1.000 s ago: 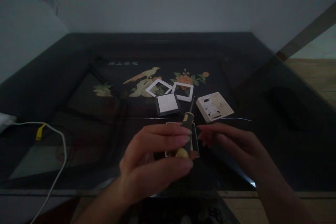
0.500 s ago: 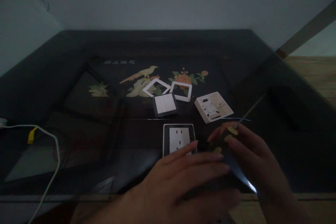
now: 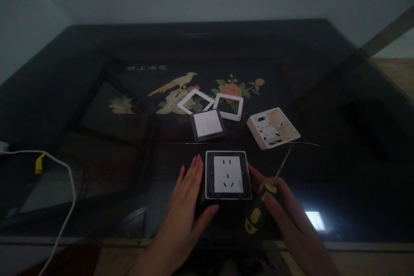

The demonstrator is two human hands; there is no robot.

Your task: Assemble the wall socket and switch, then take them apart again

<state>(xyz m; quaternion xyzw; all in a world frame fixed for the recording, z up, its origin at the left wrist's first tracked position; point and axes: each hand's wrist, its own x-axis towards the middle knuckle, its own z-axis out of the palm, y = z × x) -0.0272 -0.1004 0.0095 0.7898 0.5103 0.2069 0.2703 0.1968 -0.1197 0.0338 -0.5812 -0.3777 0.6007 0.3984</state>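
Note:
A wall socket with a white face and a dark surround sits in a white box on the dark glossy table. My left hand lies along the socket's left side, fingers stretched out and thumb near its front edge. In my right hand is a screwdriver with a black and yellow handle, its shaft slanting up and away to the right. A fingertip of that hand reaches the socket's right side. Whether either hand presses on the box I cannot tell.
Behind the socket lie a switch panel and two white frames, the left frame and the right frame. An open white mounting box stands to the right. A white cable with a yellow tag runs down the left.
My left hand has moved left, off the front of the socket to its left side. My right hand has come lower with the screwdriver, close to the socket. The view has shifted slightly.

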